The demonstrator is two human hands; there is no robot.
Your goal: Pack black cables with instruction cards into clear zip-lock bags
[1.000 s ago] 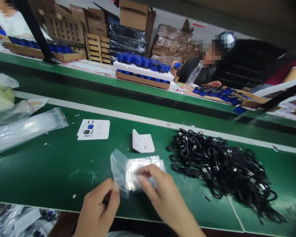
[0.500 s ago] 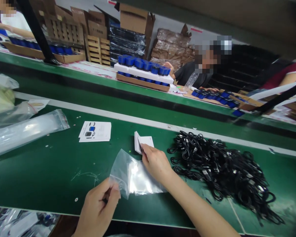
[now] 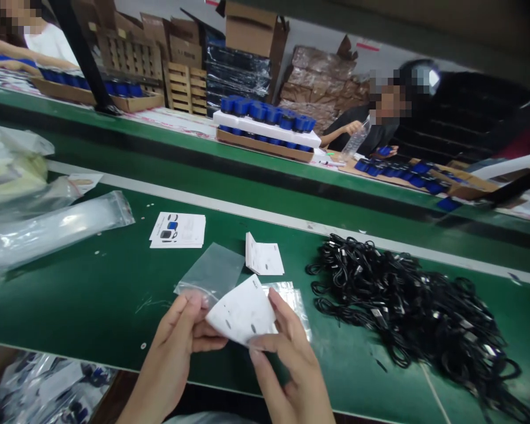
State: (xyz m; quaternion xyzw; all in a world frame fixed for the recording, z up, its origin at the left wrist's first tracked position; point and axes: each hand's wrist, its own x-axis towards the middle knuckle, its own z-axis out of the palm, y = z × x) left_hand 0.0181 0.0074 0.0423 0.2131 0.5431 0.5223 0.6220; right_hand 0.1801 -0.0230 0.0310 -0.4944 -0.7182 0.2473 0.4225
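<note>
My left hand (image 3: pixel 181 335) pinches a clear zip bag (image 3: pixel 212 272) by its open edge, low in the middle of the view. My right hand (image 3: pixel 287 353) holds a folded white leaflet (image 3: pixel 242 310) between thumb and fingers. The leaflet's left corner meets the bag at my left fingertips; whether it is inside the bag I cannot tell. Behind it, a stack of folded leaflets (image 3: pixel 267 259) stands partly open on the green table. More clear bags (image 3: pixel 298 306) lie flat beyond my right fingers. A stack of printed cards (image 3: pixel 179 231) rests to the left.
Black cables (image 3: pixel 406 306) are heaped at the right. Large plastic bags (image 3: pixel 62 227) lie at the left, and a box of packed bags (image 3: pixel 48 388) is at lower left. Across the green ledge (image 3: pixel 168 132) are trays of blue items (image 3: pixel 269 115) and people at work.
My right hand has come back from the leaflet stack with one leaflet, toward my left hand. The bag has tilted over to the left. Across the bench, a person's hand has moved to a bottle.
</note>
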